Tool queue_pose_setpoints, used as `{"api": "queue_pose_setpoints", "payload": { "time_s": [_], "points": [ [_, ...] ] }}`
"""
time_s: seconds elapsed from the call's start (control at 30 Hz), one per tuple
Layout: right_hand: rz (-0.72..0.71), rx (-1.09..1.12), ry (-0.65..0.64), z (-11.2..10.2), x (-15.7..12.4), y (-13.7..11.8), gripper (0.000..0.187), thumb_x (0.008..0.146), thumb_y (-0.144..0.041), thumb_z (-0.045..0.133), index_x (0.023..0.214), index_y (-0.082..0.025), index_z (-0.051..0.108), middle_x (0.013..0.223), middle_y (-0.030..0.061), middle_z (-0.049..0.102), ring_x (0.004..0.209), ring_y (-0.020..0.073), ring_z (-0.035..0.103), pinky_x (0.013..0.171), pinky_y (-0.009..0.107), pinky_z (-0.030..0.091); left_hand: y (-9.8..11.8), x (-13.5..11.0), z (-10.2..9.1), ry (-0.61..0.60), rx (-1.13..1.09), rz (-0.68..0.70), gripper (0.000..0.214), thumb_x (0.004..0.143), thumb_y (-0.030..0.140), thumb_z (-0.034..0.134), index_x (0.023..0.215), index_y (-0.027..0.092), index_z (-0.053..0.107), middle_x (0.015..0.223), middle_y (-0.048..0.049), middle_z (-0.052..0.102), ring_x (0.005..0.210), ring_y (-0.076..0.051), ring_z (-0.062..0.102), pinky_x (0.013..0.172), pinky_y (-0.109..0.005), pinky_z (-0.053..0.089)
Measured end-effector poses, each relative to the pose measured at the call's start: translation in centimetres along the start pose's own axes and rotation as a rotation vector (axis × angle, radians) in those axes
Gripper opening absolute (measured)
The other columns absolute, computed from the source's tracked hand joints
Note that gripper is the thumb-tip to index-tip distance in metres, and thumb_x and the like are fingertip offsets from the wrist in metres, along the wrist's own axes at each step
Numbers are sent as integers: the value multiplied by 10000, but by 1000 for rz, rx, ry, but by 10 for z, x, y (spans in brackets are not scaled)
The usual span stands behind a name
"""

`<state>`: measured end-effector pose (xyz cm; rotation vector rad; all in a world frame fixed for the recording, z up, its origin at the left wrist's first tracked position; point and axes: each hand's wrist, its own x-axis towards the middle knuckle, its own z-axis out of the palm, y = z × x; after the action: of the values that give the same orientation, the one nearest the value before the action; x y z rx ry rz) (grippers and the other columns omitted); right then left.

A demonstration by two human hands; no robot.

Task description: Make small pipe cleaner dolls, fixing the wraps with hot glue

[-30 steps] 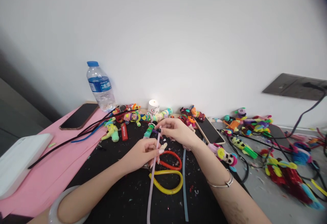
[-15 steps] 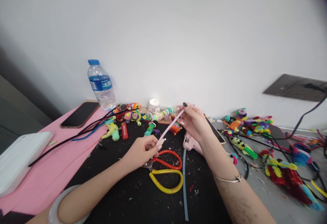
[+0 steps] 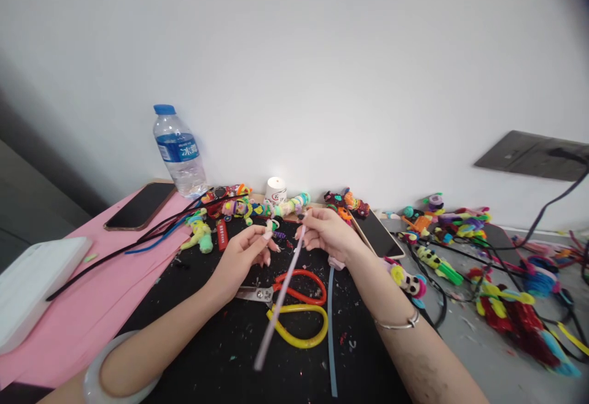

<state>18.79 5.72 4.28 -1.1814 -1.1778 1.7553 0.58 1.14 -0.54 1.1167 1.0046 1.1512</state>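
My right hand [image 3: 324,232] pinches the upper end of a pale pink pipe cleaner [image 3: 281,296], which hangs down to the lower left and is blurred at its free end. To its left, my left hand [image 3: 248,250] has thumb and finger pressed together at a small pale piece [image 3: 270,225], too small to name. Below the hands lie scissors [image 3: 299,344] with one red and one yellow handle loop; the pipe cleaner crosses in front of them. A pink glue gun [image 3: 336,263] is mostly hidden behind my right hand and wrist.
A blue-grey strip [image 3: 332,336] lies on the black mat [image 3: 221,355]. Pipe-cleaner figures [image 3: 453,220] crowd the right side, among black cables. A water bottle [image 3: 180,158], a paper cup [image 3: 276,190] and phones [image 3: 140,206] stand or lie by the wall.
My left hand has come off the pipe cleaner's lower end and moved up and left. My right hand has shifted left and lower, and the pipe cleaner now hangs free below it.
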Motion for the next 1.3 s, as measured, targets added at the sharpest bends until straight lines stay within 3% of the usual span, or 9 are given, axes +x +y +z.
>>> {"api": "queue_pose_setpoints", "payload": {
  "time_s": [0.23, 0.47, 0.53, 0.6, 0.7, 0.83, 1.0, 1.17, 1.3],
  "points": [
    [62, -186, 17, 17, 5, 18, 171, 868, -50, 390, 753, -169, 434, 574, 0, 643, 473, 95, 648, 487, 196, 550, 3, -4, 3, -205, -43, 0, 158, 856, 330, 527, 866, 176, 562, 787, -13, 652, 860, -157, 611, 913, -343, 436],
    [18, -498, 70, 10, -8, 0, 108, 811, -83, 484, 859, -155, 548, 557, -23, 578, 416, 101, 569, 429, 207, 463, 1, -6, 3, -320, 53, -30, 163, 867, 338, 503, 882, 179, 530, 791, -19, 648, 759, -145, 609, 757, -291, 473],
    [-50, -632, 177, -6, -22, -13, 134, 776, -93, 533, 882, -164, 572, 638, 1, 604, 494, 100, 565, 471, 195, 421, -1, -6, 3, -304, 80, -3, 163, 861, 333, 511, 868, 172, 535, 765, -14, 636, 727, -138, 598, 728, -278, 469],
    [-212, -1074, 388, -23, -39, -23, 170, 778, -110, 516, 920, -170, 589, 816, 48, 643, 680, 140, 600, 582, 219, 421, -2, -6, 3, -268, 114, 12, 169, 855, 330, 514, 861, 164, 544, 746, -14, 628, 717, -138, 592, 723, -276, 466],
    [-117, -1417, 436, -42, -61, -19, 219, 787, -127, 496, 996, -128, 562, 870, 105, 644, 797, 211, 604, 644, 266, 418, -2, -6, 4, -216, 168, 20, 174, 845, 326, 520, 849, 156, 552, 727, -15, 621, 706, -142, 592, 715, -277, 467],
    [1, -1657, 480, -48, -72, 13, 343, 757, -150, 536, 1091, -72, 530, 1018, 194, 595, 956, 314, 567, 761, 356, 413, 0, -6, 7, -208, 260, 14, 167, 832, 318, 525, 844, 153, 549, 742, -23, 626, 675, -142, 590, 680, -272, 469],
    [-52, -1676, 610, -52, -72, 42, 393, 757, -203, 503, 1137, -101, 512, 1002, 165, 590, 964, 309, 559, 756, 367, 415, 0, -9, 9, -248, 349, 29, 154, 837, 304, 501, 832, 157, 543, 765, -24, 625, 640, -133, 572, 651, -262, 465],
    [-29, -1647, 630, -54, -75, 49, 415, 686, -216, 534, 1097, -162, 531, 968, 120, 630, 929, 328, 561, 730, 406, 407, 1, -9, 10, -238, 473, 74, 158, 840, 296, 493, 836, 159, 571, 765, -25, 625, 726, -153, 575, 681, -252, 456],
    [-125, -1543, 734, -55, -76, 52, 371, 670, -170, 508, 1041, -176, 518, 1001, 105, 624, 938, 297, 576, 762, 401, 407, 2, -8, 10, -239, 523, 131, 144, 843, 274, 489, 811, 168, 581, 764, -12, 626, 753, -149, 573, 719, -245, 449]
  ]
}}
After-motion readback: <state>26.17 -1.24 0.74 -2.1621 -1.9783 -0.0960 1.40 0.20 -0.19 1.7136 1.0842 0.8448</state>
